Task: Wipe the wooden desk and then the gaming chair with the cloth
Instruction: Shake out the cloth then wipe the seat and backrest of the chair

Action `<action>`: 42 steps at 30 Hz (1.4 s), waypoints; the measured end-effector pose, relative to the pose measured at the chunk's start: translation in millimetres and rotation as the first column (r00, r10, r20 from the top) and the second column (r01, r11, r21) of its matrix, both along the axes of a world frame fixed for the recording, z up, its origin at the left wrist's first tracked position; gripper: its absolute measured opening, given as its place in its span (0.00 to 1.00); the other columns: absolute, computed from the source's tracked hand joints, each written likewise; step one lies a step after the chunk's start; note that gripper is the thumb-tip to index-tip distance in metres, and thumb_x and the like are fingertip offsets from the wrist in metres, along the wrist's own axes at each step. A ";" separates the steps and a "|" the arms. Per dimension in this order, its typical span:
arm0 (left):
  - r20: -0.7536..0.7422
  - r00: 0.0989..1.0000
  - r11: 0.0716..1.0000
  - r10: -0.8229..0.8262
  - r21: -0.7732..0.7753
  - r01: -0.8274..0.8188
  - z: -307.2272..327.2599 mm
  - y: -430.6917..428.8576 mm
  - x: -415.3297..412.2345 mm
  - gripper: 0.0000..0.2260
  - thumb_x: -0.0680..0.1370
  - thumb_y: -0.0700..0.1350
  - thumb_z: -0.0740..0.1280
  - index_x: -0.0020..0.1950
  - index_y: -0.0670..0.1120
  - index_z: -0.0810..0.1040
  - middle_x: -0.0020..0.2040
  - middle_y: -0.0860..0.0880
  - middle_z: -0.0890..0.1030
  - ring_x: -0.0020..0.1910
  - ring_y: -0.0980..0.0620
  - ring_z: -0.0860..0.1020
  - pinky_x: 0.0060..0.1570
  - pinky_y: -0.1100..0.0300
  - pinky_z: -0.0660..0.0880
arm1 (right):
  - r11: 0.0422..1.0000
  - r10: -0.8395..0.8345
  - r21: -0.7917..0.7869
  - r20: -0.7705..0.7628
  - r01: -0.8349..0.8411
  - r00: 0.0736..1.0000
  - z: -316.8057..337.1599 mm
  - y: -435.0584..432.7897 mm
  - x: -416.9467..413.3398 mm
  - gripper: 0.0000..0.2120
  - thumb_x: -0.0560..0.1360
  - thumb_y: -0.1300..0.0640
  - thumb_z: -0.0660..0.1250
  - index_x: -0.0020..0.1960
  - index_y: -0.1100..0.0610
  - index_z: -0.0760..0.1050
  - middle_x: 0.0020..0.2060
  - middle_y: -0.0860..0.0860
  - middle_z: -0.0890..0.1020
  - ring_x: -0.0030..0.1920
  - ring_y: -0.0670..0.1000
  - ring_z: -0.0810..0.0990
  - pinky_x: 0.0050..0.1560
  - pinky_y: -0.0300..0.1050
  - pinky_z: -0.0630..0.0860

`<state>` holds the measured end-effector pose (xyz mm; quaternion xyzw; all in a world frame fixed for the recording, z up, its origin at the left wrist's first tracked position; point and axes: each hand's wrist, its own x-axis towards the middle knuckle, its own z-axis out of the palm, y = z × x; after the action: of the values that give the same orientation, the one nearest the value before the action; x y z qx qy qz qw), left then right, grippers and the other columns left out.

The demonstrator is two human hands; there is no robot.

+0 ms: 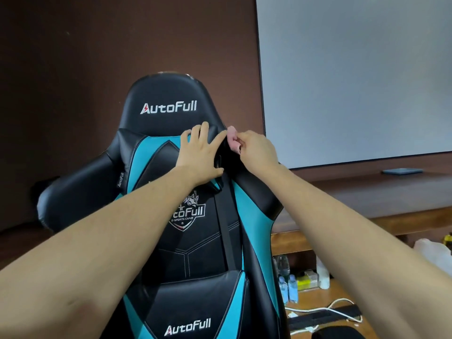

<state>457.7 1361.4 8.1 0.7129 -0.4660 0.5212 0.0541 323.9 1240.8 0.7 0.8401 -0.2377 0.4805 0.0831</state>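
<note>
- Now pinching the cloth (233,140) in curled right hand (256,149) fingers, centre frame, against the gaming chair (168,94)
- Bracing it with spread, flat left hand (199,152), holding nothing
- Likely soft, light; best gripped bunched

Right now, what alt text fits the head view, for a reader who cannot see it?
A person's right hand grips a pink cloth at the shoulder of a black and teal gaming chair, while the left hand rests flat on its backrest.

gaming chair (186,243): black-teal, upright | cloth (233,139): pink, bunched at backrest's right shoulder slot
</note>
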 end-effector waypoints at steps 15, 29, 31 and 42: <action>0.087 0.993 0.997 0.074 -0.016 -0.073 -27.0 -5.5 1.5 0.39 0.81 0.61 0.61 0.87 0.50 0.49 0.84 0.33 0.37 0.84 0.35 0.39 0.82 0.38 0.43 | 0.895 -0.177 -0.436 -0.158 0.092 0.971 -34.0 -2.7 -12.7 0.29 0.82 0.59 0.59 0.82 0.64 0.61 0.81 0.60 0.65 0.82 0.60 0.61 0.80 0.55 0.61; 0.140 0.984 0.994 0.107 -0.021 -0.105 -83.5 0.2 4.2 0.26 0.85 0.53 0.57 0.84 0.51 0.62 0.82 0.32 0.33 0.83 0.33 0.34 0.82 0.38 0.44 | 0.777 -0.232 -0.607 -0.525 -0.169 0.819 -130.6 -5.2 -26.6 0.19 0.85 0.58 0.55 0.71 0.63 0.76 0.72 0.60 0.75 0.77 0.62 0.67 0.80 0.59 0.56; 0.143 0.982 0.992 0.123 -0.015 -0.122 -85.6 0.9 4.7 0.26 0.86 0.52 0.57 0.84 0.50 0.63 0.82 0.32 0.32 0.83 0.34 0.34 0.82 0.38 0.44 | 0.724 -0.309 -0.686 -0.425 -0.080 0.851 -90.7 -9.5 -29.5 0.22 0.83 0.57 0.56 0.74 0.63 0.73 0.77 0.62 0.69 0.81 0.63 0.61 0.83 0.61 0.49; -0.069 0.993 0.976 0.093 0.203 -0.077 -196.0 13.7 3.3 0.35 0.85 0.54 0.52 0.86 0.43 0.40 0.83 0.36 0.31 0.83 0.38 0.32 0.82 0.42 0.39 | 0.885 -0.279 -0.461 -0.635 -0.063 0.720 -233.1 26.7 -17.6 0.25 0.88 0.57 0.51 0.81 0.68 0.58 0.81 0.68 0.58 0.82 0.69 0.52 0.83 0.63 0.44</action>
<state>461.0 1375.2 -187.9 0.7538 -0.4826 0.4454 -0.0220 306.3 1267.6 -232.5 0.8982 -0.1219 0.1715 0.3860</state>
